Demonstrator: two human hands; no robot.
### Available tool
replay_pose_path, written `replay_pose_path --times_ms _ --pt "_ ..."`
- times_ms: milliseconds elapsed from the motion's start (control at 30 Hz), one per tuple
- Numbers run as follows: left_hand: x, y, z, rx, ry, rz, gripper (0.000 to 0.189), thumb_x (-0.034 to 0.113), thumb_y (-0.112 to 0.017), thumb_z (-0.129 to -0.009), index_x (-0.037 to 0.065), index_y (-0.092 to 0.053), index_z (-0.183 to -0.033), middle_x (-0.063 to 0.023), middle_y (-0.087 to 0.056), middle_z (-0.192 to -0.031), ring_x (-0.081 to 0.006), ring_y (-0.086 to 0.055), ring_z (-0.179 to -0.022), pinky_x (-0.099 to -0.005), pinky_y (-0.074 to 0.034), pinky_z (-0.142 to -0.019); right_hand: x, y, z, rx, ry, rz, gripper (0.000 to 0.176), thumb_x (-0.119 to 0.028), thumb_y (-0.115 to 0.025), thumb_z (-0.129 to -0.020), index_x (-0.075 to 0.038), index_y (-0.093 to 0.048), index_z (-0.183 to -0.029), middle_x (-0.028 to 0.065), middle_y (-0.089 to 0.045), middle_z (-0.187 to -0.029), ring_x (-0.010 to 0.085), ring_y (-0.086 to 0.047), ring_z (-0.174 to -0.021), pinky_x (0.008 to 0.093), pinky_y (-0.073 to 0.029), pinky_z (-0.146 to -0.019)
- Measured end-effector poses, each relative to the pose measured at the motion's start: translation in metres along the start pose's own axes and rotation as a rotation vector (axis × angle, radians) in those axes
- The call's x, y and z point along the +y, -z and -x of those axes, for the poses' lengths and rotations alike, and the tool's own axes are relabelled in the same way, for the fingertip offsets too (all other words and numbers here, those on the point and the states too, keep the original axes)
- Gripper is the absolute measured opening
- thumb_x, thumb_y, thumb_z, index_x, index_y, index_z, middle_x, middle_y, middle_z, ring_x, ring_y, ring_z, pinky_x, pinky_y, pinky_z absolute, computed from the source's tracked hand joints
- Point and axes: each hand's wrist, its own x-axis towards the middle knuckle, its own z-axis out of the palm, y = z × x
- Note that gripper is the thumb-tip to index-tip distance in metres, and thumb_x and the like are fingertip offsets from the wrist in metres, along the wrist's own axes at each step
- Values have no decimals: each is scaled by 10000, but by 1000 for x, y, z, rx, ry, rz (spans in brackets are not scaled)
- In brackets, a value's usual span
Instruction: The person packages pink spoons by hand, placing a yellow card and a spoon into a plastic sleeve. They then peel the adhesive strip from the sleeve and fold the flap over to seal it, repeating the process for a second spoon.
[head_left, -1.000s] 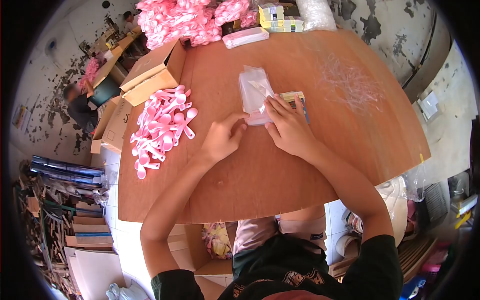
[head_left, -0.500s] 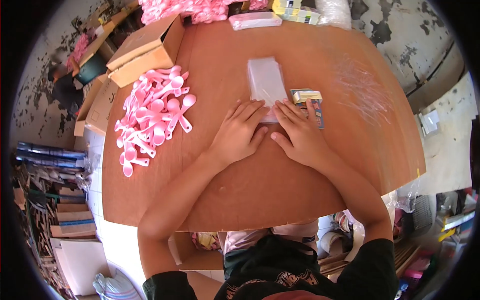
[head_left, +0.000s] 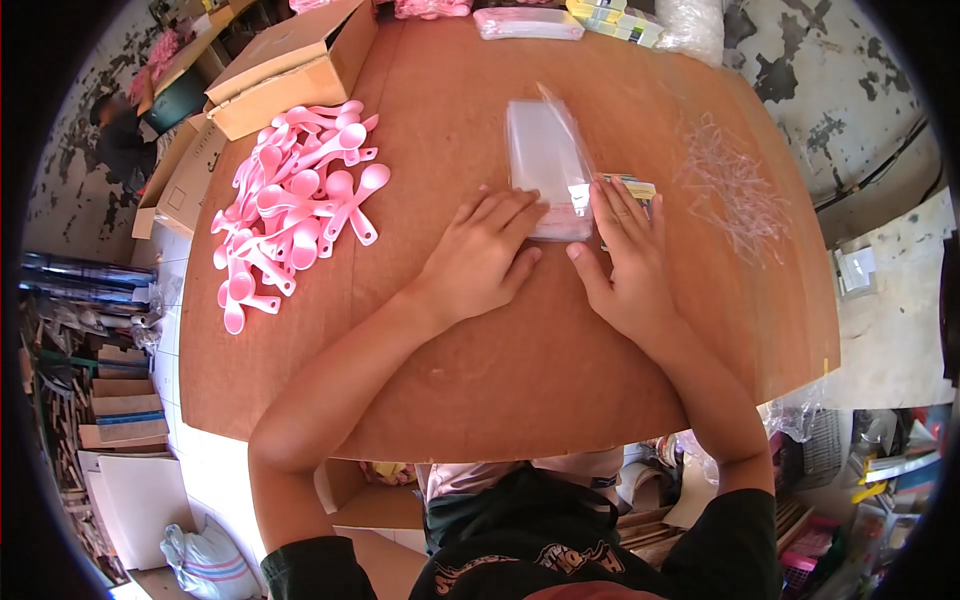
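Note:
A stack of clear plastic bags [head_left: 545, 155] lies at the middle of the brown table [head_left: 460, 390]. My left hand [head_left: 485, 250] rests with spread fingers, its fingertips at the stack's lower left edge. My right hand [head_left: 630, 250] is open at the stack's lower right, fingers stretched over part of a small pile of printed cards [head_left: 640, 188]. One bag at the stack's right side is lifted and slanted, its lower part touching my right fingertips. Pink plastic spoons [head_left: 300, 200] lie heaped on the left of the table.
A cardboard box [head_left: 290, 70] stands behind the spoons. Thin clear plastic strips [head_left: 735, 190] are scattered on the right. Packed bundles [head_left: 528, 23] line the far edge. Another person [head_left: 122, 140] is at the far left, away from the table.
My right hand has moved right, away from my left hand, and the top bag's right side has shifted and lifted. The camera view has shifted slightly.

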Motion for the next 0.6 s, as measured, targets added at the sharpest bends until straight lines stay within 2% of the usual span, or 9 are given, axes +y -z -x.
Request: replay_pose_path --times_ms 67,167,233,300,367,400,467,567,600 --pt "9 6 -3 169 113 163 405 75 -693 -776 33 -581 -1163 -123 -538 -1275 -307 -490 -1219 -496 -328 -1068 -2 7 -1 39 22 -28 535 -232 -651 -848 40 -507 -1286 184 -517 -1339 304 -433 -1306 554 -185 -1099" --pt "9 10 -2 361 14 123 385 45 -723 -748 57 -610 -1116 -111 -537 -1290 -289 -474 -1252 -513 -315 -1065 -8 15 -1 -26 178 -145 467 -203 -679 -826 11 -575 -1228 161 -586 -1261 287 -506 -1239 520 -242 -1088" --pt "5 12 0 292 -62 76 342 48 -719 -750 86 -632 -1078 -82 -564 -1255 -261 -495 -1236 -506 -306 -1074 -11 13 3 -87 307 -253 451 -218 -705 -811 -18 -605 -1203 129 -633 -1192 260 -560 -1178 492 -275 -1082" --pt "-1 12 2 224 -138 29 303 50 -715 -751 115 -654 -1041 -53 -591 -1219 -232 -517 -1219 -500 -297 -1083 -15 17 0 -19 303 -279 360 -116 -675 -794 -41 -631 -1143 104 -668 -1091 248 -614 -1072 486 -337 -1034" --pt "-8 9 4 182 -130 204 174 31 -728 -762 74 -674 -921 -56 -665 -1077 -238 -614 -1083 -487 -332 -1057 -9 21 -3 88 134 -331 320 5 -603 -745 -43 -645 -1058 100 -672 -979 267 -635 -912 462 -431 -907" --pt "-10 8 5 182 -130 208 174 31 -728 -762 74 -674 -921 -56 -665 -1077 -238 -614 -1083 -487 -332 -1057 -8 21 -4 150 -23 -337 353 63 -546 -665 -55 -642 -983 102 -654 -904 297 -605 -788 421 -476 -746" --pt "-12 6 6 256 23 310 113 30 -715 -796 58 -679 -899 -43 -694 -956 -215 -669 -940 -466 -372 -1030 10 24 -3 84 -101 -230 362 58 -557 -647 -63 -641 -977 104 -651 -903 312 -595 -774 415 -480 -716" --pt "-8 9 3 344 130 335 54 31 -688 -839 36 -687 -893 -69 -702 -944 -191 -680 -874 -409 -473 -939 25 28 -5 30 -143 -54 375 50 -564 -604 -76 -639 -949 100 -651 -916 336 -594 -790 415 -489 -673" --pt "-7 5 5 389 215 433 228 58 -703 -833 54 -664 -1058 -113 -703 -962 -196 -681 -767 -356 -544 -820 26 31 -5 -34 -146 -19 395 50 -564 -606 -75 -645 -972 93 -657 -950 331 -603 -822 410 -494 -694"
